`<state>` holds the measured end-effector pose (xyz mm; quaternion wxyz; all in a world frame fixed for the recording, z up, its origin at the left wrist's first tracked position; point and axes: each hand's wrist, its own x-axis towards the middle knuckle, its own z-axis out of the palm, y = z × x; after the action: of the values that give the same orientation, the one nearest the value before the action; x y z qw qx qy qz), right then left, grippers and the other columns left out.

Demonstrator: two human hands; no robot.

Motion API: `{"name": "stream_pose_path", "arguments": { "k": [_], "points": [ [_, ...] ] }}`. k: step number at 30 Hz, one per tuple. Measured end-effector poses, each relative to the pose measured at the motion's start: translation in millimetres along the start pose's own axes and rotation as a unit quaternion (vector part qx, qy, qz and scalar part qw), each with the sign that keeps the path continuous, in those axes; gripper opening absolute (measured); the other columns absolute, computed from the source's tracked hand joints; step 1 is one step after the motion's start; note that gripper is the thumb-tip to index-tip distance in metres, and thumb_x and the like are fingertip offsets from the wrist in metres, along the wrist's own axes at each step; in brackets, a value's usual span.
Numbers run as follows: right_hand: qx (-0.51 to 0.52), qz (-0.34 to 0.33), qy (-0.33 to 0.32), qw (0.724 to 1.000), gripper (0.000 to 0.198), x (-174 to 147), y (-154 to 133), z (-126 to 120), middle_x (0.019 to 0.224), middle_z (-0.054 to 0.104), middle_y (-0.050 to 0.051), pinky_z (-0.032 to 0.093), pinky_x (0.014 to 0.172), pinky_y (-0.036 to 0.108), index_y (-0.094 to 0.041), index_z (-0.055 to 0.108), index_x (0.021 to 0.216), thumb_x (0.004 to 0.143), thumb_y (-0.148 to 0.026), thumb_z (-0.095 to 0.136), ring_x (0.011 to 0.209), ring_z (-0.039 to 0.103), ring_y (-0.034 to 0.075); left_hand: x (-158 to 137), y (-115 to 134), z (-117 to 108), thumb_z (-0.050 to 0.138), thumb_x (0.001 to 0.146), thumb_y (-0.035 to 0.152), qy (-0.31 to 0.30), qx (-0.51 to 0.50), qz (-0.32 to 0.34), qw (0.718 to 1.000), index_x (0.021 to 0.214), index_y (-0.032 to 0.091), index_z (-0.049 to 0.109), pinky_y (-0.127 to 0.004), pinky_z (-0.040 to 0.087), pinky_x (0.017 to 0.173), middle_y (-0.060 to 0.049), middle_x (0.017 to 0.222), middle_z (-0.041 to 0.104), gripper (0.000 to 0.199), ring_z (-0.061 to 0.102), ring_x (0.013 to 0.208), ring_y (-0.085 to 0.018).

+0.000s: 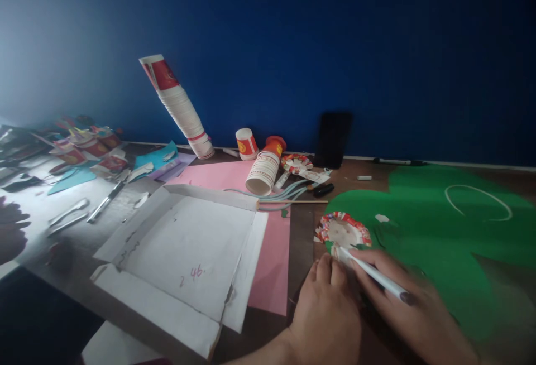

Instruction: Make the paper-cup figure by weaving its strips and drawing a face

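A paper cup cut and spread into a flower shape (344, 232), with a pale middle and red patterned petals, lies on the dark table partly over the green paper (422, 253). My left hand (326, 303) is at its near edge, fingers curled together and pressing on a petal there. A white marker (383, 278) is gripped in my right hand (412, 303), its tip at that same near edge. The fingertips of both hands partly hide the petal between them.
An opened white box (184, 242) lies over pink paper (274, 275). Behind stand a leaning stack of paper cups (184, 114), an upside-down cup (247, 144), fallen cups (263, 169) and a dark phone (334, 139) against the blue wall. A box cutter (104, 203) lies left.
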<state>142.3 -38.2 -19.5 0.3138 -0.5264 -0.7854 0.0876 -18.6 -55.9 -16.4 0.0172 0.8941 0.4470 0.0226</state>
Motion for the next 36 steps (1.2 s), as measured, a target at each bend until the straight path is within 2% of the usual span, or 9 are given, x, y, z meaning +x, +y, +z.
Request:
{"name": "stream_pose_path", "arguments": {
  "k": [9,16,25,29,36],
  "points": [
    [0.007,0.006,-0.012,1.0,0.016,0.9,-0.7,-1.2,0.089,0.077,-0.001,0.055,0.06,0.025,-0.028,0.062,0.103,0.093,-0.035,0.052,0.071,0.074,0.018,0.6,-1.2,-2.6,0.044,0.095,0.032,-0.024,-0.015,0.004,1.0,0.117,0.012,0.068,-0.043,0.045,0.101,-0.017,0.134,0.054,0.038,0.044,0.128,-0.032],
    [-0.001,0.003,-0.014,1.0,0.018,-0.4,0.1,-0.3,0.092,0.076,0.001,0.056,0.065,0.028,-0.028,0.061,0.105,0.093,-0.036,0.051,0.074,0.074,0.02,-0.8,-1.2,-0.9,0.047,0.092,0.03,0.0,-0.003,0.006,1.0,0.126,0.009,0.062,-0.042,0.045,0.101,-0.018,0.134,0.053,0.043,0.044,0.126,-0.03],
    [-0.021,-0.01,-0.002,1.0,0.017,-1.8,-0.5,0.0,0.093,0.076,-0.001,0.055,0.062,0.029,-0.029,0.059,0.107,0.094,-0.037,0.05,0.075,0.074,0.02,-0.8,-1.7,-2.4,0.047,0.093,0.032,-0.025,-0.009,0.01,1.0,0.118,0.011,0.068,-0.042,0.044,0.103,-0.017,0.135,0.053,0.039,0.044,0.128,-0.032],
    [-0.016,0.003,-0.01,1.0,0.017,-2.1,0.2,-0.3,0.095,0.076,-0.001,0.056,0.062,0.028,-0.029,0.06,0.107,0.094,-0.037,0.051,0.077,0.074,0.02,-0.6,-1.0,-3.9,0.046,0.093,0.032,-0.011,-0.007,0.001,1.0,0.128,0.009,0.061,-0.041,0.045,0.101,-0.017,0.133,0.055,0.044,0.046,0.126,-0.03],
    [-0.001,0.009,-0.024,1.0,0.018,-1.9,1.5,0.1,0.098,0.076,0.0,0.056,0.068,0.027,-0.029,0.061,0.107,0.094,-0.036,0.052,0.082,0.073,0.019,-1.3,-1.4,-1.7,0.048,0.092,0.032,-0.003,0.002,0.011,1.0,0.127,0.009,0.061,-0.041,0.045,0.101,-0.017,0.134,0.054,0.044,0.047,0.126,-0.031]
  ]
}}
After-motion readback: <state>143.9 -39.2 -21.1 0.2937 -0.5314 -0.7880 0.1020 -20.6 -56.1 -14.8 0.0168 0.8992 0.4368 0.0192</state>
